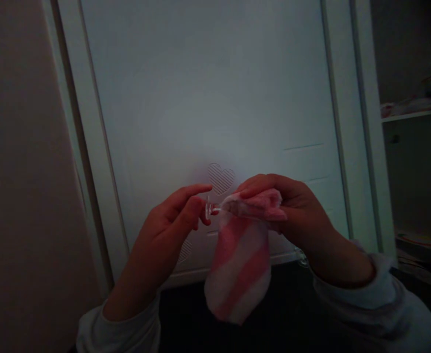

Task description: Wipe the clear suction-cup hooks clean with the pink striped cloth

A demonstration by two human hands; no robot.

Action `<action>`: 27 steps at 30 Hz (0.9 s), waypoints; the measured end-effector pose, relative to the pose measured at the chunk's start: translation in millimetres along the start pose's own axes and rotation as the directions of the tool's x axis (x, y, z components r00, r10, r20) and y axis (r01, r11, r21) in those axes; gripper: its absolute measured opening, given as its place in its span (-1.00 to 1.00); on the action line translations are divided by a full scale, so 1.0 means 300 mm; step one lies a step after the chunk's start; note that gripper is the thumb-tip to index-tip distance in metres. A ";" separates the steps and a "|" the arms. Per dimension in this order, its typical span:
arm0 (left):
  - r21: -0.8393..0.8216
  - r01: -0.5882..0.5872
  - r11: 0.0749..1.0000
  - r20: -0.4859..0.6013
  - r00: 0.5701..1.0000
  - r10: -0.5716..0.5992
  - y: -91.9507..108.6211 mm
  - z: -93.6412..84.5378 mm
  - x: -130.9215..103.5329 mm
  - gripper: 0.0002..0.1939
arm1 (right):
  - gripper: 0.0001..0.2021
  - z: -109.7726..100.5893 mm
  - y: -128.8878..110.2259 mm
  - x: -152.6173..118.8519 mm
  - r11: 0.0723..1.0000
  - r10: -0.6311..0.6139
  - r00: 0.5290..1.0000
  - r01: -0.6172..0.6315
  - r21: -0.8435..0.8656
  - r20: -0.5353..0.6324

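Observation:
A fuzzy pink and white striped cloth [242, 264] hangs from my right hand [289, 201], whose fingers are closed on its bunched top. From the left end of that bunch a small clear plastic piece [211, 208] with a round flange sticks out. My left hand [174, 223] is beside this clear piece, its fingertips at the flange and the index finger stretched above it. Whether the left fingers grip the piece is hard to tell in the dim light. The cloth covers part of my right fingers.
Behind the hands stands a pale panel door [208, 98] with striped heart decorations [221, 179]. A brownish wall [20, 171] is on the left. At the right, a shelf [417, 116] holds blurred items. The area below is dark.

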State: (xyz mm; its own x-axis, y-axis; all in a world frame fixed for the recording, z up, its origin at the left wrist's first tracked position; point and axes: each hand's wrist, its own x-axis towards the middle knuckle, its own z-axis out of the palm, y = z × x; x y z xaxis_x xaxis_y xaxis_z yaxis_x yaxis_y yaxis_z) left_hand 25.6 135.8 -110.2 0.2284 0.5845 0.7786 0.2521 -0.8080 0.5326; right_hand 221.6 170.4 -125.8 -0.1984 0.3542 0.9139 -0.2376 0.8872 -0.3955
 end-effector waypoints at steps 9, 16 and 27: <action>0.037 0.059 0.998 0.040 0.997 -0.061 0.025 -0.005 0.017 -0.82 | -0.89 0.008 -0.022 0.006 0.997 0.013 0.998 -0.008 -0.079 0.057; 0.028 0.091 0.995 0.071 0.993 -0.093 0.029 -0.017 0.022 -0.83 | -0.88 0.014 -0.039 0.010 0.997 0.057 0.994 -0.052 -0.061 0.092; 0.027 0.095 0.995 0.066 0.993 -0.097 0.021 -0.016 0.014 -0.82 | -0.88 0.019 -0.039 0.006 0.994 0.103 0.992 -0.100 -0.045 0.070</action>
State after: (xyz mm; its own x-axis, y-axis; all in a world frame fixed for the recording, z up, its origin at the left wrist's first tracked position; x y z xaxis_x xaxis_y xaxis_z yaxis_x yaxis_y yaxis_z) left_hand 23.6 132.8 -101.8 0.2650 0.6634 0.6998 0.2978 -0.7466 0.5950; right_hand 218.6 159.1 -120.0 -0.2879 0.4217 0.8598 -0.1738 0.8599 -0.4800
